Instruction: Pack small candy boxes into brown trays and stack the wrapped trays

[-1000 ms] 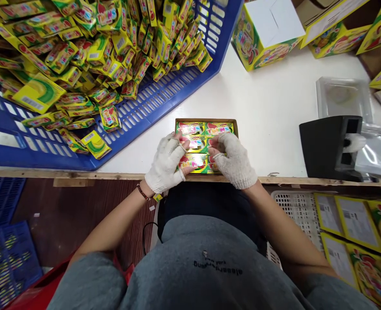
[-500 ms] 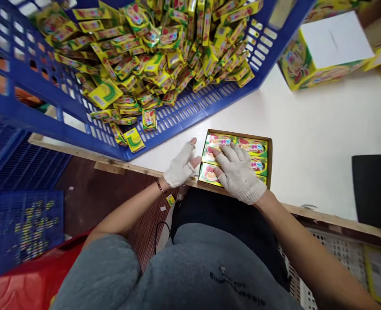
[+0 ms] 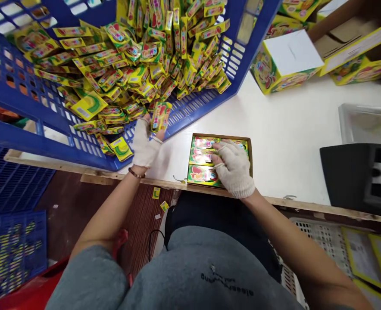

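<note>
Grabbing stage, I reckon: left hand [image 3: 143, 144] pinches a small yellow-green cardboard box [image 3: 161, 116] at the blue plastic basket [image 3: 206, 111]; right hand [image 3: 233, 168], fingers curled, over shallow brown cardboard tray [image 3: 251, 156]. Next needs a clean lift.

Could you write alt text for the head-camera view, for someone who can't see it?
A gloved left hand holds a small yellow-green packet at the edge of a blue basket heaped with similar packets. The gloved right hand rests over printed packs in a shallow open box on a white table.
</note>
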Tool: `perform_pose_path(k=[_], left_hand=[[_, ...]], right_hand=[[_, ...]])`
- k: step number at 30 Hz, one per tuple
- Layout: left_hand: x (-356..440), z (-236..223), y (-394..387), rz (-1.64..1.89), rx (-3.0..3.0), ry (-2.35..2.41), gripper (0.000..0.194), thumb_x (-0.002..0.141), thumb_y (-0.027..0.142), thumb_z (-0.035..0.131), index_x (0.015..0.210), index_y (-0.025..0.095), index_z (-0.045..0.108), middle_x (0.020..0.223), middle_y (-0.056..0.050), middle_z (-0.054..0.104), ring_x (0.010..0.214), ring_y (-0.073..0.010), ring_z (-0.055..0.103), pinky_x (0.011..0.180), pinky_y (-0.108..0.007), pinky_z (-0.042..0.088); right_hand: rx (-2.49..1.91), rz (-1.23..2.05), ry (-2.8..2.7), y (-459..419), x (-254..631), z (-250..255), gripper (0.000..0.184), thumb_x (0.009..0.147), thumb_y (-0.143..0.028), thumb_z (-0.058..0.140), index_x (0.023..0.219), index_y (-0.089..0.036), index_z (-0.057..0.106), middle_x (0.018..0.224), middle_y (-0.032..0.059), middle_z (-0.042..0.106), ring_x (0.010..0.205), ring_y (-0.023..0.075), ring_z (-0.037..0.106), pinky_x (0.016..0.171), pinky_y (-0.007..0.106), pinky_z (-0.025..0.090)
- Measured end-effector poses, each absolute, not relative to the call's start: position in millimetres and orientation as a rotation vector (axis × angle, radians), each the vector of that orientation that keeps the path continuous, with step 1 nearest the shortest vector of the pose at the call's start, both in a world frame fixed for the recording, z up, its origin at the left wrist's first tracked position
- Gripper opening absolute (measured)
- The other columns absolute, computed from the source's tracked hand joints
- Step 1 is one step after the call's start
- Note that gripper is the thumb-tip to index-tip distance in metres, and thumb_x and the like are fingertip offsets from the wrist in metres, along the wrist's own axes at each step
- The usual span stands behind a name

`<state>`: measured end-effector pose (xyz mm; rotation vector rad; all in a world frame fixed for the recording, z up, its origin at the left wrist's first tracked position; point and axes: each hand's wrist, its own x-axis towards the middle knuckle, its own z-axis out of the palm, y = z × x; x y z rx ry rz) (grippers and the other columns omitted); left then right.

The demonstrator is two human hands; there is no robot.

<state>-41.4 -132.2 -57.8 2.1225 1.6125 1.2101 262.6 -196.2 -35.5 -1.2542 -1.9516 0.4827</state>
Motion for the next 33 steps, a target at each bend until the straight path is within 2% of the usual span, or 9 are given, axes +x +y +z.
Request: perform_pose_path(k=[4, 7, 10, 15, 18, 22, 25, 28, 33], left_hand=[[55, -39, -181, 1.484, 2.065, 1.464, 0.067, 0.102, 0.059, 0.06, 0.156, 0.024, 0.041, 0.148, -0.015, 0.057, 0.135, -0.03, 0.061, 0.114, -0.052, 0.053], [86, -31, -198, 1.323, 2.139, 1.328, 0.067, 0.101, 0.057, 0.06, 0.155, 0.021, 0.045, 0.141, -0.016, 0.061, 0.13, -0.0295, 0.062, 0.113, -0.051, 0.053], [68, -33, -196, 1.263, 2.094, 1.374, 0.069, 0.1, 0.063, 0.059, 0.152, 0.019, 0.049, 0.145, -0.017, 0.059, 0.128, -0.0295, 0.062, 0.11, -0.05, 0.055], [24, -49, -177, 1.225, 1.79, 1.51, 0.067, 0.104, 0.069, 0.044, 0.147, 0.018, 0.055, 0.144, -0.017, 0.063, 0.122, -0.0271, 0.068, 0.111, -0.047, 0.056], [30, -60, -170, 1.147, 1.71, 1.441, 0.077, 0.102, 0.074, 0.043, 0.154, 0.018, 0.05, 0.157, -0.018, 0.056, 0.137, -0.0305, 0.062, 0.122, -0.049, 0.048], [53, -68, -176, 0.986, 1.693, 1.308, 0.087, 0.099, 0.079, 0.045, 0.163, 0.019, 0.043, 0.171, -0.016, 0.041, 0.159, -0.0334, 0.039, 0.134, -0.049, 0.031], [61, -69, -185, 0.978, 1.675, 1.301, 0.089, 0.099, 0.078, 0.045, 0.167, 0.02, 0.037, 0.175, -0.013, 0.034, 0.163, -0.0327, 0.031, 0.137, -0.047, 0.025], [62, -70, -188, 0.976, 1.686, 1.309, 0.088, 0.1, 0.078, 0.045, 0.165, 0.019, 0.039, 0.174, -0.015, 0.035, 0.162, -0.0332, 0.032, 0.137, -0.048, 0.026], [68, -71, -175, 1.043, 1.753, 1.358, 0.078, 0.102, 0.072, 0.046, 0.157, 0.017, 0.046, 0.161, -0.019, 0.052, 0.148, -0.0333, 0.053, 0.128, -0.051, 0.041]], right_hand=[[-1.175, 0.872, -1.731, -186, 248, -17, 0.051, 0.103, -0.046, 0.051, 0.147, -0.021, 0.056, 0.129, 0.015, 0.074, 0.12, 0.0287, 0.07, 0.101, 0.047, 0.061], [-1.149, 0.889, -1.67, -169, 250, -6, 0.048, 0.103, -0.041, 0.05, 0.149, -0.025, 0.053, 0.132, 0.0127, 0.072, 0.119, 0.0268, 0.069, 0.102, 0.046, 0.06], [-1.188, 0.832, -1.738, -142, 269, 0, 0.05, 0.101, -0.033, 0.05, 0.15, -0.022, 0.054, 0.117, 0.0099, 0.075, 0.103, 0.0259, 0.07, 0.095, 0.047, 0.061], [-1.344, 0.781, -2.031, -102, 279, -13, 0.024, 0.093, -0.027, 0.061, 0.108, -0.02, 0.078, 0.102, 0.009, 0.076, 0.099, 0.028, 0.07, 0.095, 0.048, 0.058], [-1.342, 0.653, -2.15, -95, 260, -31, 0.02, 0.093, -0.025, 0.062, 0.099, -0.02, 0.08, 0.108, 0.0116, 0.077, 0.107, 0.0297, 0.07, 0.104, 0.05, 0.056], [-1.235, 0.538, -2.264, -96, 249, -47, 0.031, 0.1, -0.022, 0.051, 0.11, -0.022, 0.081, 0.117, 0.0092, 0.079, 0.114, 0.0277, 0.071, 0.122, 0.054, 0.045], [-1.175, 0.559, -2.354, -98, 258, -47, 0.037, 0.104, -0.026, 0.045, 0.121, -0.021, 0.078, 0.124, 0.0093, 0.078, 0.118, 0.0273, 0.071, 0.116, 0.049, 0.051], [-1.096, 0.519, -2.502, -101, 265, -43, 0.043, 0.106, -0.029, 0.042, 0.133, -0.019, 0.074, 0.137, 0.0118, 0.073, 0.127, 0.029, 0.067, 0.112, 0.048, 0.052], [-1.152, 0.313, -2.65, -110, 263, -44, 0.053, 0.107, -0.034, 0.041, 0.154, -0.017, 0.058, 0.158, 0.0176, 0.058, 0.148, 0.0397, 0.049, 0.116, 0.063, 0.042]])
